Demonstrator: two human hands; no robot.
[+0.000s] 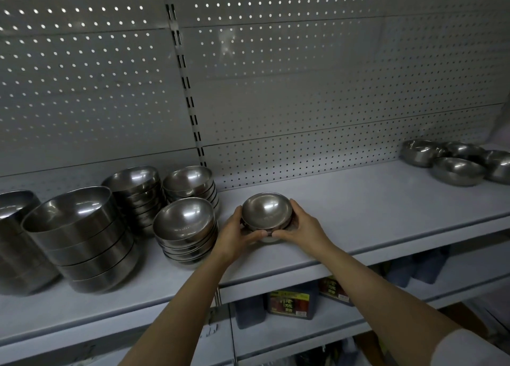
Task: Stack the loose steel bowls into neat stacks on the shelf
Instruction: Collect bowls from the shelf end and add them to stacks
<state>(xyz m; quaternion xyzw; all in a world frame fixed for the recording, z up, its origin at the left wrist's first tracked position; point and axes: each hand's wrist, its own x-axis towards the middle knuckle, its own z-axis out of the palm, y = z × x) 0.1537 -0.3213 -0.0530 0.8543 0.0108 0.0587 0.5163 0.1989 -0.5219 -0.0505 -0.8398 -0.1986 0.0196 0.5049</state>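
We see a short stack of small steel bowls upright near the front of the grey shelf. Just left stand three taller small-bowl stacks, then wider, deeper stacks. Far right, four loose bowls lie clustered, unstacked.

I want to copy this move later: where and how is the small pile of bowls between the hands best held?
By the rim, from both sides. The small pile of bowls is round and shallow, so the left hand and right hand cup opposite edges, thumbs meeting at the near side.
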